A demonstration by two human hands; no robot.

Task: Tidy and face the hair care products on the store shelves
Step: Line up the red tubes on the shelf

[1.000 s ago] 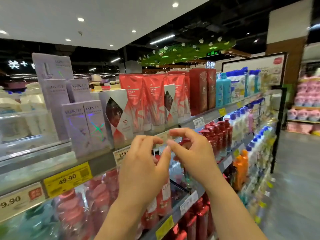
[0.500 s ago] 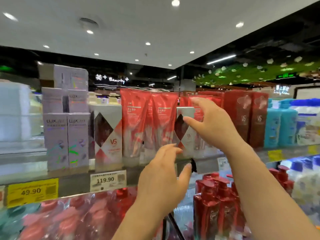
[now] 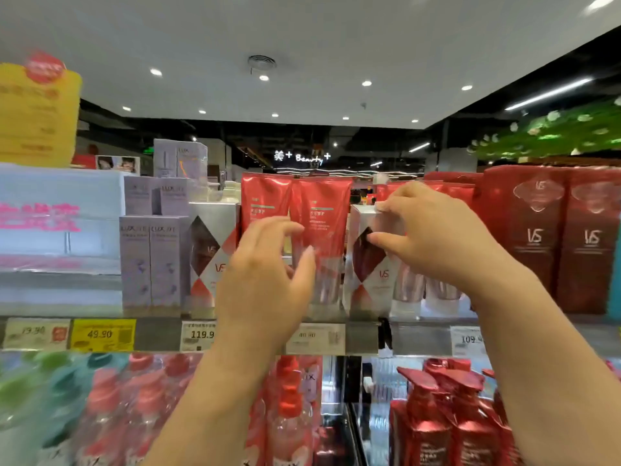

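On the top shelf [image 3: 161,332] a silver and red VS box [image 3: 368,274] stands upright among red tubes [image 3: 321,223]. My right hand [image 3: 433,237] pinches this box near its top, thumb on the front and fingers over the upper edge. My left hand [image 3: 265,284] hovers in front of the red tubes with fingers loosely curved and holds nothing. A second VS box [image 3: 210,260] of the same kind stands further left, beside lilac LUX boxes [image 3: 151,260].
Dark red VS cartons [image 3: 551,237] fill the shelf to the right. Price tags [image 3: 102,334] line the shelf edge. Red pump bottles [image 3: 437,418] and pink bottles [image 3: 111,408] stand on the shelf below. A yellow sign [image 3: 37,112] hangs at upper left.
The view has swung left and closer to the top shelf. My right hand has closed onto the top of the VS box. My left hand has risen in front of the red tubes.
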